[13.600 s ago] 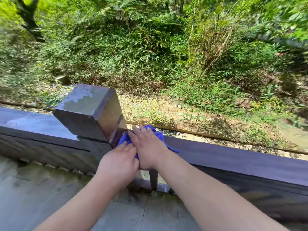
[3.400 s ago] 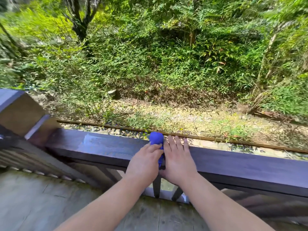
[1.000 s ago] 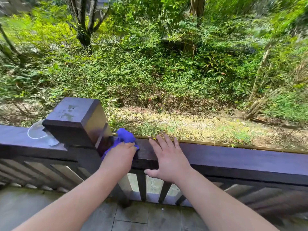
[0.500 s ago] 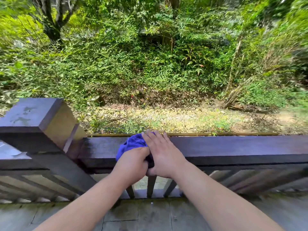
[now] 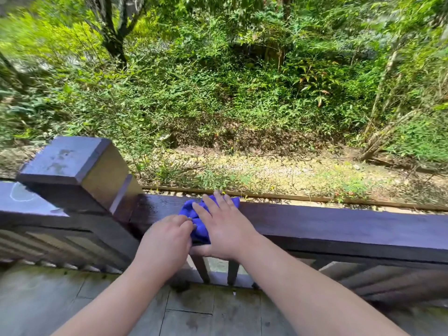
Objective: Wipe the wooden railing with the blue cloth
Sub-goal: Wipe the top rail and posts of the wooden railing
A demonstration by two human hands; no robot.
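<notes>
Pressing blue cloth (image 5: 200, 230) on railing (image 5: 339, 226) w/ L hand (image 5: 164, 243), R hand (image 5: 225, 231).

Wooden railing (image 5: 339, 226) dark-stained, smooth, wet gloss left of the fingers (image 5: 219, 202), duller to their right, blue cloth (image 5: 201, 230) under them soft, matt, crumpled, deck boards (image 5: 194, 311) weathered, matt grey

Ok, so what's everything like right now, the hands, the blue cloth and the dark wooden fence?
blue cloth: bunched up on the top rail, partly under the hands.
right hand: flat, fingers straight, pressing the cloth.
left hand: fingers curled, gripping the cloth's left edge.
dark wooden railing: upright, shiny and wet-looking beside the post.
square wooden post cap: blotchy marks on top.
grey deck boards: dark stains.
</notes>
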